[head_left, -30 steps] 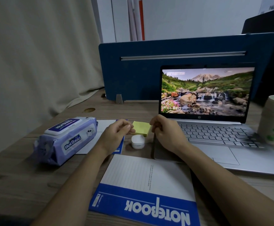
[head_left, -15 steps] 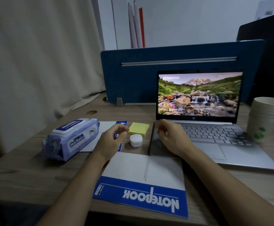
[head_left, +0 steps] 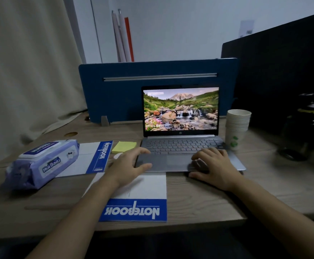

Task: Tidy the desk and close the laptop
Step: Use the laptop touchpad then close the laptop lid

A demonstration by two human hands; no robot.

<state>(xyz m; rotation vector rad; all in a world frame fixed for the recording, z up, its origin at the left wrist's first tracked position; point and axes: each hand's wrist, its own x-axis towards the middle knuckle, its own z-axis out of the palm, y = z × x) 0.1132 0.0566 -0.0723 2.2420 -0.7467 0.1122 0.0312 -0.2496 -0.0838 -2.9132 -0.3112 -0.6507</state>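
While the laptop (head_left: 182,139) stands open at the desk's (head_left: 199,195) centre, the left hand (head_left: 128,167) spreads relaxed fingers at its front-left corner, holding nothing; the right hand (head_left: 211,165) rests loosely on its palm rest. Judged rigid, moderately heavy, fragile-screened: grip the lid's top edge.

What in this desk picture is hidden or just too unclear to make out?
- Small white object, head view: mostly behind the left hand; what it is cannot be told.
- Dark object at the right, head view: blurred and in shadow, unidentifiable.
- Laptop front right corner: covered by the right hand, whose fingers are blurred.
- Small text at the top of the screen: too small to read.
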